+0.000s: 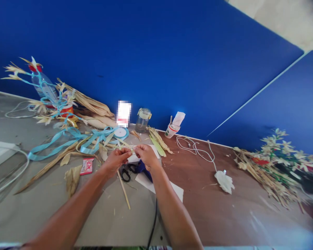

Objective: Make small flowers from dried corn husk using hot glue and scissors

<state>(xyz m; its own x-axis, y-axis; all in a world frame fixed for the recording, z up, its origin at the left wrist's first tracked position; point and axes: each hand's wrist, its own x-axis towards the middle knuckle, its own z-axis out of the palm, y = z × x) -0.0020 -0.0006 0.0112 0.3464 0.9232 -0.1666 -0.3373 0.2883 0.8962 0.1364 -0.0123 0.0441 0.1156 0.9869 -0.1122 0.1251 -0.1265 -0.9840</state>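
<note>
My left hand and my right hand meet above the table, thumbs and fingers pinched together. Between their fingertips is a small pale piece that looks like corn husk; the fingers hide most of it. Below them lie scissors with black handles. A dark blue tool, apparently a glue gun, is partly covered by my right wrist, and a black cord runs toward the front edge. White paper lies under my right forearm. A thin stick rests beside my left wrist.
Blue ribbon and dried corn husks spread at the left, near a blue-stemmed husk flower branch. A lidded jar and a paper cup stand along the blue partition. White cable and husk flowers are right.
</note>
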